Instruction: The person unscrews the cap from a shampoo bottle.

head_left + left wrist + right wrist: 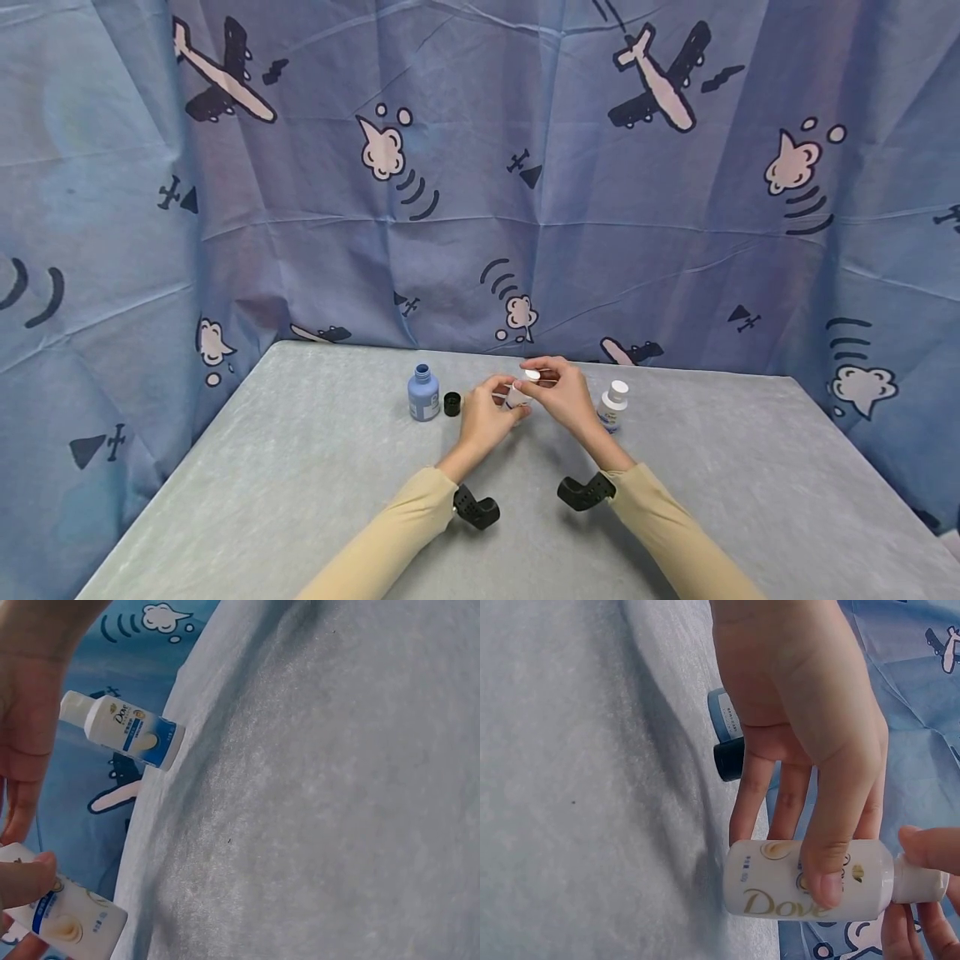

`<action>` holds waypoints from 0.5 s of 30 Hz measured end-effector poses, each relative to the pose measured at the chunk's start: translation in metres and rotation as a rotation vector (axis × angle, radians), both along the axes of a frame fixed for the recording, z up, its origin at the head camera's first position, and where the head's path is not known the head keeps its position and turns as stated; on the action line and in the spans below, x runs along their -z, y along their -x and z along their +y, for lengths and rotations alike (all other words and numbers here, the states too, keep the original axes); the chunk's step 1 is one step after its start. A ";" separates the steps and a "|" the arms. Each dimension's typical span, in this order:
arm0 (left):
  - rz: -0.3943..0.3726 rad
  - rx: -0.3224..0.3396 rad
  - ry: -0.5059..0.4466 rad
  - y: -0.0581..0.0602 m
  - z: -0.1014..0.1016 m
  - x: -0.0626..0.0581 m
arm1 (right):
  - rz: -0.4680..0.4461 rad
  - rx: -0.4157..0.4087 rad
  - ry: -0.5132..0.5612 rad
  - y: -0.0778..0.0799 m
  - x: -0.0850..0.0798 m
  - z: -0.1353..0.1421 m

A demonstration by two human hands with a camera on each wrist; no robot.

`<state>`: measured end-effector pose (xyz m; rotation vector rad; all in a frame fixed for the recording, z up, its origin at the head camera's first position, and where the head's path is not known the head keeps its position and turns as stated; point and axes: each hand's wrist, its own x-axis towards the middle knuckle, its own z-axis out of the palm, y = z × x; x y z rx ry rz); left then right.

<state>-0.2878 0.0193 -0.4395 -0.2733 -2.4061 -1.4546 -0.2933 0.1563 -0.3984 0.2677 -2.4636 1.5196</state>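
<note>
My left hand point(482, 418) grips a small white Dove bottle point(769, 883) round its body, the thumb lying across its label. At the bottle's neck, my right hand point(567, 402) pinches the white cap point(924, 885) between thumb and fingers. The cap sits at the neck; whether it is loose cannot be told. Just right of the right hand stands a second white Dove bottle point(612, 407) with a blue lower label, its cap on. To the left of the left hand, a blue bottle point(423, 397) stands uncapped with a black cap point(452, 404) beside it.
All of this is on a table under a pale grey cloth point(285, 467). Behind the table's far edge hangs a blue curtain point(465, 183) printed with planes and clouds. Black wrist devices point(477, 508) are strapped below both sleeves.
</note>
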 end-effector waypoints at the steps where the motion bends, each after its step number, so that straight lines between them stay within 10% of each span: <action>1: -0.003 0.004 -0.004 0.000 0.000 0.000 | 0.005 -0.001 0.000 0.000 0.000 0.000; 15: -0.049 0.132 -0.059 0.000 0.000 0.004 | 0.006 -0.048 0.028 0.000 0.000 0.003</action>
